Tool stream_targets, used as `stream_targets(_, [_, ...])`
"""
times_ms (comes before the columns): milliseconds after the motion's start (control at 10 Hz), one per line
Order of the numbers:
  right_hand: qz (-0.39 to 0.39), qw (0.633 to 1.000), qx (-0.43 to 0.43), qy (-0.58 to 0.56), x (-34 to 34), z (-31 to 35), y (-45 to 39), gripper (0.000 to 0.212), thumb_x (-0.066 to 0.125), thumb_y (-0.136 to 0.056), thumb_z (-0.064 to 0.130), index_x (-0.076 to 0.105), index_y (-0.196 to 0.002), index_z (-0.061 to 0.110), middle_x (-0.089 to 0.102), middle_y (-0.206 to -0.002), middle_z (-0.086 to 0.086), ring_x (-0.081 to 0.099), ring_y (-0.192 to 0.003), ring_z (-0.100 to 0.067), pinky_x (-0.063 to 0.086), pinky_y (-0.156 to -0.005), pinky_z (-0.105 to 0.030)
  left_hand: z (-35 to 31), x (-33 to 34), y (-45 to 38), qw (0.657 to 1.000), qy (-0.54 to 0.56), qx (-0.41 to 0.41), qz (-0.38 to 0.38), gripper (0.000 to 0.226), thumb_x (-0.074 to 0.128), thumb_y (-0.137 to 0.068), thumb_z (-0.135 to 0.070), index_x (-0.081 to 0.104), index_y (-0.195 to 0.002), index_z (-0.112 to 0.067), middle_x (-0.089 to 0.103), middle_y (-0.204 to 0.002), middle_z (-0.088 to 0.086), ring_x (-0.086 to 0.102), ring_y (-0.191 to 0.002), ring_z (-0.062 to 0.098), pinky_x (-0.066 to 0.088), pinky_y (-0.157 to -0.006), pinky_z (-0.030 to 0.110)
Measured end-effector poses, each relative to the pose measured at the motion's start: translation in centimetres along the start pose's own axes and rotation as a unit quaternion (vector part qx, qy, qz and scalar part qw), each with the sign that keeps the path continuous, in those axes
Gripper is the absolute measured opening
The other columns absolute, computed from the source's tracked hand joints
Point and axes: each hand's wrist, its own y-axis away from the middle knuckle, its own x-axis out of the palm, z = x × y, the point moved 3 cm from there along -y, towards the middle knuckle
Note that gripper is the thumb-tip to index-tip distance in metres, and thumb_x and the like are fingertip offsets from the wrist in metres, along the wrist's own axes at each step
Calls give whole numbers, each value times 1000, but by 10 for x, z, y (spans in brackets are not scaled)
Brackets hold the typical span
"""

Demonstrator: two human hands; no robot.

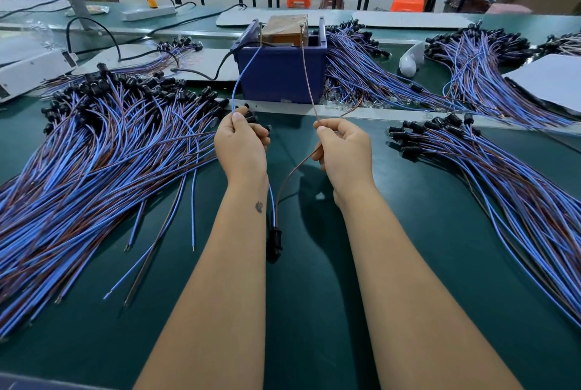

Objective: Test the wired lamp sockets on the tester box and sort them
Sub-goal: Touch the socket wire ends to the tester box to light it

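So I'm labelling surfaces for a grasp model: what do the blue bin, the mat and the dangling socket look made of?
Blue bin: looks like moulded plastic, matte, with thick uniform walls. Mat: probably rubber or vinyl, dark green with a soft sheen. Socket: seemingly black plastic, slightly glossy; too small to be sure.

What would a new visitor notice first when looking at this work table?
First, the two hands in the middle: the left hand pinches a blue wire and the right hand a brown wire, both stretched up to the blue box behind them. A black socket hangs between the forearms. Big heaps of blue and brown wires cover the green table on both sides.
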Motion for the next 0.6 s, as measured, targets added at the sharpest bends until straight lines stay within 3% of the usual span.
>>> stream_targets(400, [4,1000,-4,3,0,1,1,20,50,-93,9,67,-90,20,57,-59,8,51,-45,0,39,-46,-16,-1,-1,0,1000,2,-1,2,29,31,-107,-20,59,-115,-15,55,-60,-4,50,-49,6,42,-47,16])
stream_targets(600, [-25,998,-41,-47,-1,5,3,18,52,-93,8,68,-95,16,55,-59,10,48,-51,-2,41,-50,-15,0,1,0,1000,-13,-2,28,28,35,-106,-18,63,-105,-17,56,-62,-4,50,-53,6,42,-50,17])
